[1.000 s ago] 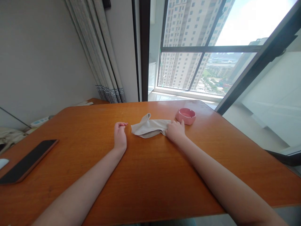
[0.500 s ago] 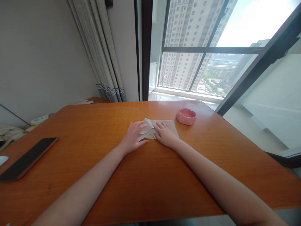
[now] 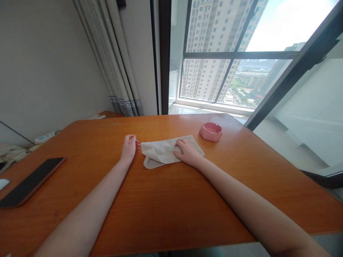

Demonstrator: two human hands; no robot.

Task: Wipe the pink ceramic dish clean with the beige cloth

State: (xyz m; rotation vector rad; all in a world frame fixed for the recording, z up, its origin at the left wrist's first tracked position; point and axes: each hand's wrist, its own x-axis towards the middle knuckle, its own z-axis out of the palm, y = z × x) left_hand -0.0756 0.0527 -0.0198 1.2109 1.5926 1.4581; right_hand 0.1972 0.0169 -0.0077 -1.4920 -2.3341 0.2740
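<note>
One pale cloth (image 3: 163, 150) lies partly folded on a wooden desk (image 3: 171, 203), the right hand (image 3: 188, 153) flat on its right part, fingers slightly spread. The left hand (image 3: 129, 147) curls just beside the cloth's left end; whether it grips anything cannot be told. A pink ashtray (image 3: 211, 135), the nearest obstacle, stands near the cloth's far right corner. A long black pad (image 3: 32, 182) lies well apart at left; a curtain (image 3: 114, 57) hangs behind.

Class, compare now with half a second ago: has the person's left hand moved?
Yes: judged against the pink ashtray, the left hand has moved left, farther away, to beside the pale cloth's left end.
</note>
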